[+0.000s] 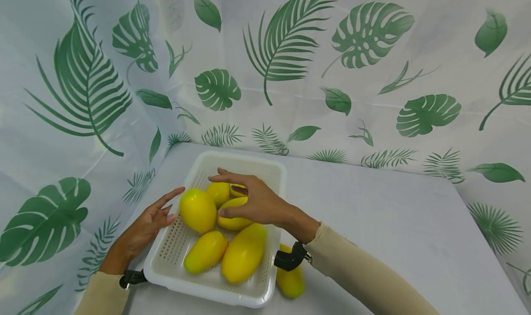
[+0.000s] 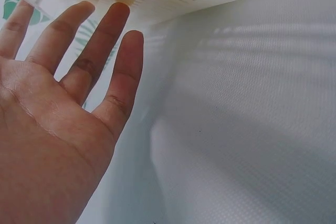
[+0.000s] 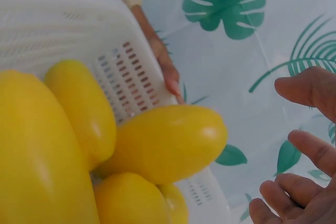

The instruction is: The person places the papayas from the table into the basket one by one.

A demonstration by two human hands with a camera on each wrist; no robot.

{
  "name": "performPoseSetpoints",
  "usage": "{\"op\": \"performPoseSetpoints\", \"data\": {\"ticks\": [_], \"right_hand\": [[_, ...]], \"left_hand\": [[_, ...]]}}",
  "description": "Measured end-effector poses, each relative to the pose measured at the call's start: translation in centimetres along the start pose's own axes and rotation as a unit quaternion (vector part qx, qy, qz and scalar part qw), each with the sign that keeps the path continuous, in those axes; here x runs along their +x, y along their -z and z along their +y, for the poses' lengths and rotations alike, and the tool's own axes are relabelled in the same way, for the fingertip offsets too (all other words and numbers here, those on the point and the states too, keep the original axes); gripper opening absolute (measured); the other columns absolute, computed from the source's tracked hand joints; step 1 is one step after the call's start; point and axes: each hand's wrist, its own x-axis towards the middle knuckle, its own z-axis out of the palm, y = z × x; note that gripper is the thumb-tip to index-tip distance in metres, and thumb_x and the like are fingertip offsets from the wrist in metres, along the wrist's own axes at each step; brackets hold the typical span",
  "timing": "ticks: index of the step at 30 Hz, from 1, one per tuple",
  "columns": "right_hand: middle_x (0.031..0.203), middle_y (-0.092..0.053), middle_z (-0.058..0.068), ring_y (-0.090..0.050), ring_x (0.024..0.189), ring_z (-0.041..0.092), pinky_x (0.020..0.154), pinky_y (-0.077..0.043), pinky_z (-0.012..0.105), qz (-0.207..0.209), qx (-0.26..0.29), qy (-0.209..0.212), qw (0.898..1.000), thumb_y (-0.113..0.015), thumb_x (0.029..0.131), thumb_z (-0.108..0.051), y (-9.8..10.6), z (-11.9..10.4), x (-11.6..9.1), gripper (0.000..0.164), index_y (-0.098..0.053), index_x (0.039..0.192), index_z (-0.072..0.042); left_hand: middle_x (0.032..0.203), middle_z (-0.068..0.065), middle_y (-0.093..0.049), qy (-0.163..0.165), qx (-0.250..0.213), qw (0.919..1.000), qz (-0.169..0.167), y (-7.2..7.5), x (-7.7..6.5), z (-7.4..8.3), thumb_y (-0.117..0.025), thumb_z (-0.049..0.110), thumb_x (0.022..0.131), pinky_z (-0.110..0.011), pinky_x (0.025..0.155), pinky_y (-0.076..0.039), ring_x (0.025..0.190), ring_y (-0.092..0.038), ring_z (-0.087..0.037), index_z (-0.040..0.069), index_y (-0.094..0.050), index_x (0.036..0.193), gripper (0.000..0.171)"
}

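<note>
A white plastic basket (image 1: 261, 167) with slotted walls holds several yellow mangoes (image 1: 244, 255). One mango (image 1: 198, 210) stands higher than the others and leans over the basket's left rim. My left hand (image 1: 143, 227) is at that left side, its fingers spread and nearly straight against the outer wall; in the left wrist view, the fingertips (image 2: 119, 11) reach the slotted plastic. Over the mangoes hovers my right hand (image 1: 259, 202), thumb and fingers apart. The right wrist view shows its fingers (image 3: 315, 150) with no fruit between them.
Another mango (image 1: 291, 282) lies on the white-covered table (image 1: 352, 223) just outside the basket's right side, partly behind the right wrist's black camera mount (image 1: 290, 257). A leaf-printed curtain (image 1: 290, 75) rises at the back and left.
</note>
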Motion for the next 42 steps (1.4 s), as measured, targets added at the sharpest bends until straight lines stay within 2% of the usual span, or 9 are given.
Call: {"op": "performPoseSetpoints", "data": {"ticks": [6, 10, 19, 28, 36, 42], "right_hand": [[0.17, -0.035, -0.021, -0.026, 0.161, 0.004, 0.13, -0.035, 0.048, 0.019, 0.002, 0.002, 1.0, -0.081, 0.093, -0.023, 0.8, 0.3, -0.7, 0.066, -0.057, 0.153, -0.035], [0.17, -0.035, -0.021, -0.026, 0.162, 0.006, 0.13, -0.034, 0.05, 0.032, 0.003, 0.004, 0.999, -0.081, 0.092, -0.024, 1.2, 0.3, -1.3, 0.066, -0.056, 0.153, -0.036], [0.171, -0.034, -0.019, -0.025, 0.162, 0.005, 0.132, -0.031, 0.049, 0.062, 0.006, 0.016, 0.998, -0.082, 0.091, -0.018, 2.0, 0.4, -2.6, 0.072, -0.054, 0.155, -0.035], [0.172, -0.032, -0.018, -0.027, 0.162, 0.007, 0.132, -0.031, 0.049, 0.074, -0.005, 0.024, 0.997, -0.082, 0.091, -0.018, 2.3, 0.4, -3.7, 0.074, -0.052, 0.157, -0.031], [0.172, -0.032, -0.017, -0.028, 0.162, 0.009, 0.132, -0.03, 0.047, 0.094, -0.027, 0.039, 0.994, -0.085, 0.09, -0.025, 2.4, 0.8, -5.3, 0.076, -0.051, 0.157, -0.036], [0.174, -0.031, -0.015, -0.027, 0.163, 0.013, 0.132, -0.028, 0.053, 0.11, -0.028, 0.041, 0.993, -0.087, 0.089, -0.027, 2.3, 1.0, -6.6, 0.078, -0.05, 0.157, -0.035]], "left_hand": [[0.159, 0.006, -0.048, -0.013, -0.007, 0.9998, -0.013, 0.2, 0.0, 0.0, -0.045, 0.015, 0.113, -0.051, 0.1, -0.062, 0.128, -0.068, -0.023, 0.035, -0.017, 0.171, 0.067], [0.159, 0.005, -0.046, -0.017, -0.004, 0.9997, -0.015, 0.2, 0.0, 0.0, -0.045, 0.015, 0.113, -0.05, 0.1, -0.062, 0.128, -0.068, -0.022, 0.035, -0.016, 0.171, 0.067], [0.161, 0.006, -0.046, -0.023, -0.019, 0.9992, -0.026, 0.3, 0.0, -0.1, -0.042, 0.013, 0.114, -0.051, 0.101, -0.062, 0.13, -0.067, -0.022, 0.033, -0.014, 0.172, 0.067], [0.166, 0.001, -0.038, 0.002, -0.007, 1.0, 0.001, 0.1, 0.0, -0.3, -0.045, 0.016, 0.114, -0.055, 0.102, -0.061, 0.131, -0.067, -0.023, 0.038, -0.017, 0.171, 0.067], [0.161, 0.011, -0.047, -0.013, -0.019, 0.9997, -0.013, 0.3, 0.0, -0.4, -0.043, 0.012, 0.113, -0.053, 0.102, -0.061, 0.131, -0.067, -0.022, 0.035, -0.016, 0.171, 0.068], [0.161, 0.009, -0.047, -0.009, -0.009, 0.9999, -0.004, 0.2, 0.0, -0.3, -0.044, 0.013, 0.113, -0.052, 0.101, -0.061, 0.131, -0.067, -0.021, 0.035, -0.017, 0.171, 0.068]]}}
